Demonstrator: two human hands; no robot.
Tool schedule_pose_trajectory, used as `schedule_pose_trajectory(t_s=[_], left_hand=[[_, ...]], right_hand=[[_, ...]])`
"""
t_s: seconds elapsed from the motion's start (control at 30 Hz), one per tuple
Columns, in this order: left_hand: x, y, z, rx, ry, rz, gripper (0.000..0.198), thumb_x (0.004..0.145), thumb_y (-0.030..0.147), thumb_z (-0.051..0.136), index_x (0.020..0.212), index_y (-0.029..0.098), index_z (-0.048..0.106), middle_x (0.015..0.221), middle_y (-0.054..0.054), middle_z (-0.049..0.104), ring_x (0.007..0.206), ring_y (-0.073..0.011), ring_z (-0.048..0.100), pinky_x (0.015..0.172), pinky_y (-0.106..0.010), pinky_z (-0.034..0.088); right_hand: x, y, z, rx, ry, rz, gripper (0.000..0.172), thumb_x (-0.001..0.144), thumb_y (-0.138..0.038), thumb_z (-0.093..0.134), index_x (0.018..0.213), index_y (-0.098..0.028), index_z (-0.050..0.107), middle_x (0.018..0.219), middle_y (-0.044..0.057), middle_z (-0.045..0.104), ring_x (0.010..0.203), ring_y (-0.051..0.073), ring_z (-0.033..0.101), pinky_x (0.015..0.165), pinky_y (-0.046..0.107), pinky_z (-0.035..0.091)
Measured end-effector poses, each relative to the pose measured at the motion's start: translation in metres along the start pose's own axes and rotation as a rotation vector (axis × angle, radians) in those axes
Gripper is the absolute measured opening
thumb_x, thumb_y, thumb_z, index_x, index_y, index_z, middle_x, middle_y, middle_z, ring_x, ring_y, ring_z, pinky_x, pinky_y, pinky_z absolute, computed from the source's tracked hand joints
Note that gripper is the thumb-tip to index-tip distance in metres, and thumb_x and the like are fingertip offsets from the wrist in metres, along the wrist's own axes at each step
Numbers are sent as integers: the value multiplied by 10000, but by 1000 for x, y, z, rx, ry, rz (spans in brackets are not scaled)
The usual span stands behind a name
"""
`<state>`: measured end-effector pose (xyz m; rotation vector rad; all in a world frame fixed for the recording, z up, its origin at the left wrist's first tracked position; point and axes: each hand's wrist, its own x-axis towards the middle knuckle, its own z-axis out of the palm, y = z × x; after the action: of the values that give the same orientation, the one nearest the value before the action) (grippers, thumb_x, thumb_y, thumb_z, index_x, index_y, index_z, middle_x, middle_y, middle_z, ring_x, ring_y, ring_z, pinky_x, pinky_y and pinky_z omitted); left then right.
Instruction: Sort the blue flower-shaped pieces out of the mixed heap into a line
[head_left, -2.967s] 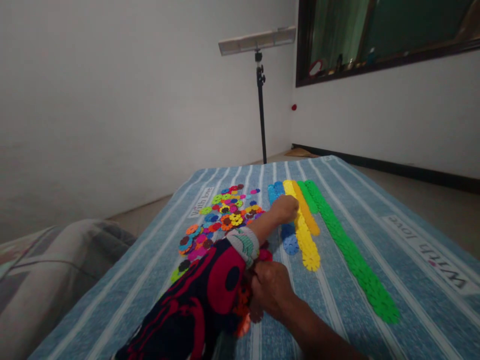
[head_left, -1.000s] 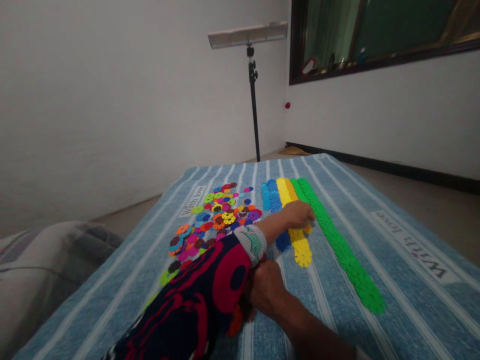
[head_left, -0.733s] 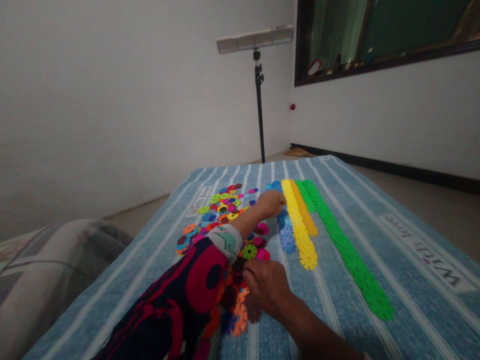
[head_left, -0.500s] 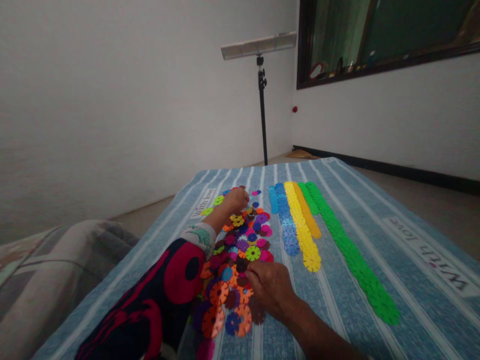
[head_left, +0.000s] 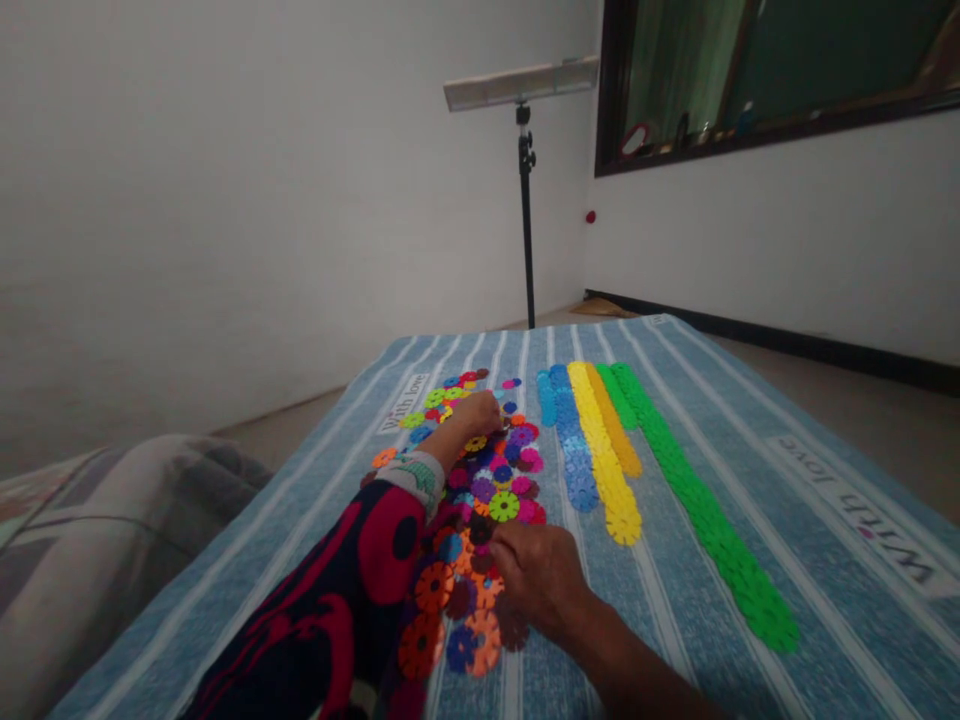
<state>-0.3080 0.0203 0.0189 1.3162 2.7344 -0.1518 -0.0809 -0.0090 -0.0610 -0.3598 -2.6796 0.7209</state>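
Observation:
Notched plastic discs in mixed colours lie in a long loose pile (head_left: 504, 506) on the striped cloth. My left hand (head_left: 480, 412) reaches over the pile's far part, fingers closed and pointing down; what they hold is too small to tell. At the near right side of the pile, my right hand (head_left: 536, 572) has its fingers pinched together over brown and orange discs, their tips partly hidden. Right of the pile, overlapping discs form rows: light blue (head_left: 547, 400), blue (head_left: 577, 455), yellow (head_left: 607, 450), darker yellow (head_left: 619, 440), a short green (head_left: 616, 400) and a long green row (head_left: 705, 510).
The blue and white striped cloth (head_left: 750, 450) covers the table. Behind it stands a lamp on a black pole (head_left: 527, 240). Grey fabric (head_left: 150, 520) bulges at the left. A dark-framed window (head_left: 795, 70) is at the upper right.
My left hand has moved slightly right and nearer over the pile, uncovering red and brown discs at its far end. My right hand has barely moved.

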Motion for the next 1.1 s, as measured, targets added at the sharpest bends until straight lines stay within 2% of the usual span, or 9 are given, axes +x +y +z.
schedule_pose_trajectory(t_s=[0.27,0.47,0.6,0.87,1.1], left_hand=[[2,-7,1,-2,1,11,251,758,222,598,935,187,773,862,-59,745,789,-174,653,698,-209,469],[1,-5,2,1,25,41,316,750,271,630,1037,209,747,978,-78,741,878,-215,659,758,-249,479],[2,-2,3,2,7,37,269,757,204,585,950,224,772,903,-69,748,862,-203,663,772,-244,475],[2,-3,0,-14,22,3,254,793,188,531,888,151,763,889,-99,739,840,-185,652,726,-218,453],[2,-6,-8,-83,120,-55,284,792,147,488,902,111,748,838,-106,721,827,-200,649,703,-234,451]], right_hand=[[1,0,-1,-7,9,0,208,917,-261,499,794,-233,664,755,-9,719,687,127,640,574,239,297],[1,2,2,-8,1,-13,216,924,-264,488,810,-239,669,759,-9,715,696,127,636,577,238,307],[1,3,3,-5,6,-8,209,922,-260,493,807,-238,666,751,-12,710,693,129,633,582,241,307],[1,1,-1,9,-1,-2,211,924,-263,493,809,-237,668,766,-14,721,699,125,638,580,238,300],[2,-1,-3,-7,-8,12,202,918,-271,500,826,-240,677,778,-12,728,694,128,647,575,236,305]])
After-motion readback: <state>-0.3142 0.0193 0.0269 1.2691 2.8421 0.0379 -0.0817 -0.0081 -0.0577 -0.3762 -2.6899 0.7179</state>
